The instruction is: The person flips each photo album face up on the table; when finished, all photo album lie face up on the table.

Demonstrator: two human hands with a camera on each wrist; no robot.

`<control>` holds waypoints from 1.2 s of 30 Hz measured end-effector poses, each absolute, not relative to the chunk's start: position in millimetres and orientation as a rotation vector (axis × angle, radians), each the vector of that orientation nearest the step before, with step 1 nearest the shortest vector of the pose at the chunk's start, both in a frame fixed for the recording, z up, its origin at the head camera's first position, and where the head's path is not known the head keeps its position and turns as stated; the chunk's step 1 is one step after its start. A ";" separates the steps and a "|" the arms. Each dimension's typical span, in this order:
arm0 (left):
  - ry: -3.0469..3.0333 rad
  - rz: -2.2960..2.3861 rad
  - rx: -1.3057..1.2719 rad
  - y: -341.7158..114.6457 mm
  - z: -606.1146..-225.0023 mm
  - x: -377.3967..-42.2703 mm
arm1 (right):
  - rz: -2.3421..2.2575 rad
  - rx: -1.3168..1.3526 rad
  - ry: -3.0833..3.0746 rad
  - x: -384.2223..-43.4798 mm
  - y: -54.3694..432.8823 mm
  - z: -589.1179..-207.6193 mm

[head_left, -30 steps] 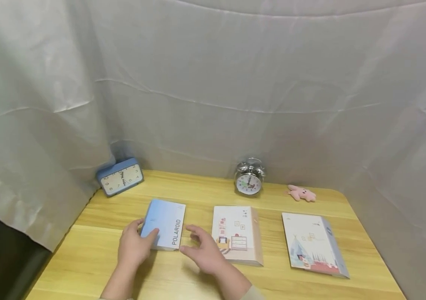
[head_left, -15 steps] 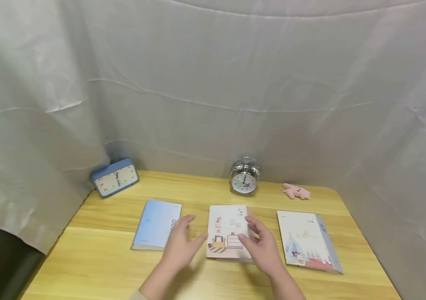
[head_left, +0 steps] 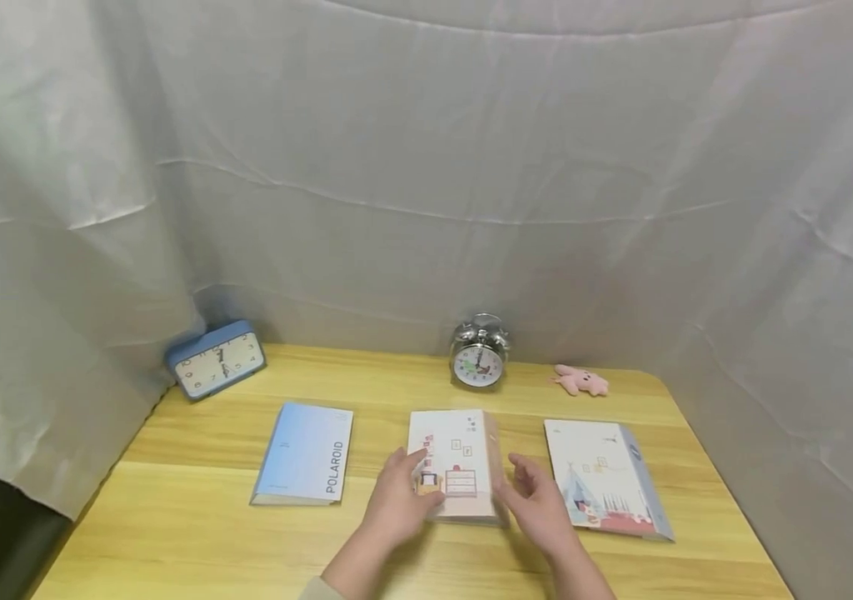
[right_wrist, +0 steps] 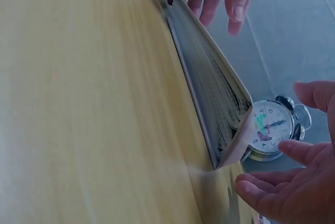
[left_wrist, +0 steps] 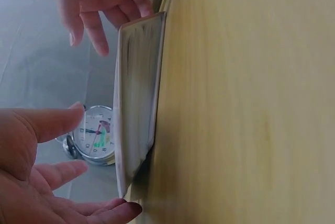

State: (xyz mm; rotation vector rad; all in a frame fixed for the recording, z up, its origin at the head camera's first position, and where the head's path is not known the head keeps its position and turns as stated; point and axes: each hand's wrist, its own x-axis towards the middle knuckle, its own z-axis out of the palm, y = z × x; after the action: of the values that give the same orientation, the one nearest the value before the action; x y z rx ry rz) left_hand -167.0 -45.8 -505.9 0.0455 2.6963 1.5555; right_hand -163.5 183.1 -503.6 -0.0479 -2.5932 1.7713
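Observation:
A photo album [head_left: 464, 433] with a white cover, a drawn room scene and a pinkish spine lies flat in the middle of the table in the head view. My left hand [head_left: 395, 502] is at its left edge; the left wrist view shows those fingertips [left_wrist: 123, 211] right at the cover's edge, the thumb raised above. On the spine side is my right hand [head_left: 542, 507], its fingers [right_wrist: 256, 187] spread and close to the spine in the right wrist view. The page edges [left_wrist: 138, 93] face the wrist cameras.
A blue POLAROID album [head_left: 305, 454] lies on the left, and another white album [head_left: 595, 471] with a tent drawing on the right. Along the back are a blue clock [head_left: 218, 362], a silver twin-bell alarm clock [head_left: 479, 362] and a pink plush toy [head_left: 581, 380]. Grey curtains [head_left: 426, 183] surround the table.
Both hands have left the blue album and moved right to the middle album. The left hand has come up to its left edge. The head view has shifted slightly.

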 end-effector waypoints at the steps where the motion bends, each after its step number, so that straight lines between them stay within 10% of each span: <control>1: 2.698 1.552 0.041 -44.9 -506.6 -166.8 | 1.789 -0.058 -2.592 -163.8 182.4 -505.2; 36: 2.605 1.718 0.072 -26.3 -509.0 -159.8 | 2.037 -0.324 -2.293 -165.7 182.1 -517.3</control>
State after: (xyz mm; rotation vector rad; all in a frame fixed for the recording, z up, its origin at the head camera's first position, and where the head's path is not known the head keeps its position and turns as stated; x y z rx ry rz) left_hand -159.8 -26.3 -509.0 0.0718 2.6049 1.7176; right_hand -165.7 182.1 -517.3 -0.3235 -2.2925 2.0365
